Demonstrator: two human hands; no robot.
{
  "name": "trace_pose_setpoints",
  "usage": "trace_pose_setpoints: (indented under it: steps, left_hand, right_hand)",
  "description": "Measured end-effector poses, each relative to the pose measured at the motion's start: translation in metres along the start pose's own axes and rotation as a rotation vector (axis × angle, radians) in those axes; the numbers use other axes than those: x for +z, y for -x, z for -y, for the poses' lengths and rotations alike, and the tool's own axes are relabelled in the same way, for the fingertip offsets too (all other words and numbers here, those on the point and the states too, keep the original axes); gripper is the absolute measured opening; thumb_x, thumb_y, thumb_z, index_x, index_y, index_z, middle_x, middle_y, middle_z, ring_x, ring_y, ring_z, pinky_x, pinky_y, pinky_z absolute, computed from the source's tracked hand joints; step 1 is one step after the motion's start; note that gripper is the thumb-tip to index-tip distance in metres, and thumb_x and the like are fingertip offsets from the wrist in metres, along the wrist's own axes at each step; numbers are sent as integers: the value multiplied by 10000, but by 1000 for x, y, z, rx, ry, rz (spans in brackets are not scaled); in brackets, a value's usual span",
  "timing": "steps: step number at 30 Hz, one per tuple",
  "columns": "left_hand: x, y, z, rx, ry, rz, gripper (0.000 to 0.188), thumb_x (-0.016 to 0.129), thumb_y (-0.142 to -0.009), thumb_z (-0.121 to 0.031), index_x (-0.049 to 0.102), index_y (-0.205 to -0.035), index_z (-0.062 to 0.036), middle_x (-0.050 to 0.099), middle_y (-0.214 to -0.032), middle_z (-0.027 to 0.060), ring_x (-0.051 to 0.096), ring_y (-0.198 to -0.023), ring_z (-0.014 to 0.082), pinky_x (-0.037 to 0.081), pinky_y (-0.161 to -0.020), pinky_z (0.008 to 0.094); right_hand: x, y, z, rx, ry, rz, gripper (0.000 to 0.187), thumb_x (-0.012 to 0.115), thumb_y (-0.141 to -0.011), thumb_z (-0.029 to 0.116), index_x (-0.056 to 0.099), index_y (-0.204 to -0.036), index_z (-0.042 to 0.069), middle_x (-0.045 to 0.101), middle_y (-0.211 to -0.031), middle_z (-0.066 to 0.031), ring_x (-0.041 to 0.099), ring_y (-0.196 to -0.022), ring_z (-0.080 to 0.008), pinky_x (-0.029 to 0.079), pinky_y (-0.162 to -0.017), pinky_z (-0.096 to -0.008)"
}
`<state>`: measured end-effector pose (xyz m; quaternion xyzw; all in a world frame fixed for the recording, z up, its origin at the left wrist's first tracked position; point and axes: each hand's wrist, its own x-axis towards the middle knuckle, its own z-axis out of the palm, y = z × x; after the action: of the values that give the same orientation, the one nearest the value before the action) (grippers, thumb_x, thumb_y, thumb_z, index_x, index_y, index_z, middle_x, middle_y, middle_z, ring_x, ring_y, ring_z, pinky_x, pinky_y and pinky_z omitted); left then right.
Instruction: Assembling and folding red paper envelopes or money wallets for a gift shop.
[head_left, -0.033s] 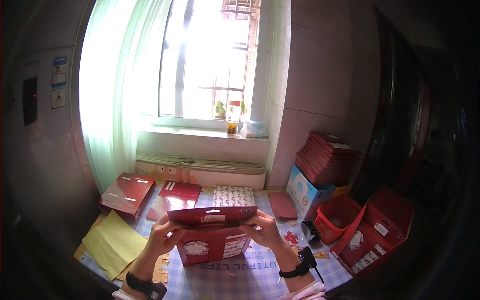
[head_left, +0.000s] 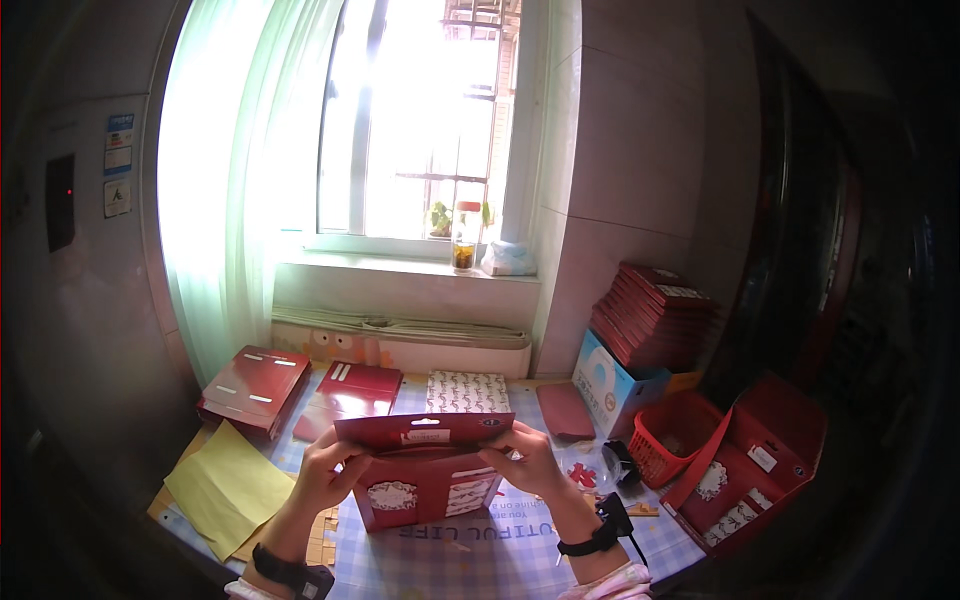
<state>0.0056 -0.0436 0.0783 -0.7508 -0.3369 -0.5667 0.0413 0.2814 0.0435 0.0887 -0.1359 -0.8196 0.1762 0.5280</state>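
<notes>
Red box (head_left: 425,505) sits mid-table, close in front of the person, upright, its front with two white decorated patches facing the camera. It's between the two hands. Top panel (head_left: 375,434), with a hang slot and small white label, stands up above the front; a dark gap shows between panel and front wall.

Handling, my read: press both upper corners evenly, same height, thumbs near the edges. Uneven push would likely skew the panel or crease the card. Light pinch should do; walls look thin. Watch that panel and front edge line up all the way across, and let the table take the load if the base is resting on it. Can't tell if the bottom touches.

Left hand (head_left: 330,472): pinched nearly closed on the box's left upper corner, thumb on the near side, fingers mostly out of sight. Right hand (head_left: 528,460): mirror of that on the right corner, narrow grip, thumb pointing inward. Both hold the box; pinch force can't be judged.

Around it: white patterned block (head_left: 468,390) just behind, flat red card (head_left: 362,385) and red stack (head_left: 255,385) further left, yellow sheet (head_left: 230,490) near the left forearm. To the right: clear bag with red pieces (head_left: 583,474), orange-red basket (head_left: 660,462), then a second red box (head_left: 745,480), flap up.
</notes>
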Motion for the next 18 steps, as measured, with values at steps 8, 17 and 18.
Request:
trace_pose_setpoints:
  steps: [8, 17, 18]
  left_hand:
    - [5, 4, -10, -223, 40, -41, 63, 605, -778, 20, 588, -836, 1, 584, -740, 96, 586, -594, 149, 456, -514, 251]
    - [1, 3, -3, -267, 238, 45, 139, 587, -806, 53, 573, -938, 11, 583, -816, 83, 623, -657, 135, 470, -570, 242]
    - [0, 4, 0, -267, 237, 45, 139, 587, -806, 53, 573, -938, 11, 583, -816, 83, 623, -657, 135, 470, -570, 242]
  right_hand:
    - [-17, 6, -23, 155, -332, 153, 146, 656, -786, -10, 665, -932, 2, 630, -784, -92, 593, -675, -154, 465, -596, -260]
    - [-13, 11, -27, 155, -253, 45, 91, 653, -785, -38, 633, -870, -13, 616, -811, -71, 597, -749, -111, 493, -658, -225]
    - [-13, 10, -27, 167, -266, 46, 86, 658, -781, -39, 624, -855, -13, 614, -813, -75, 597, -751, -109, 497, -668, -220]
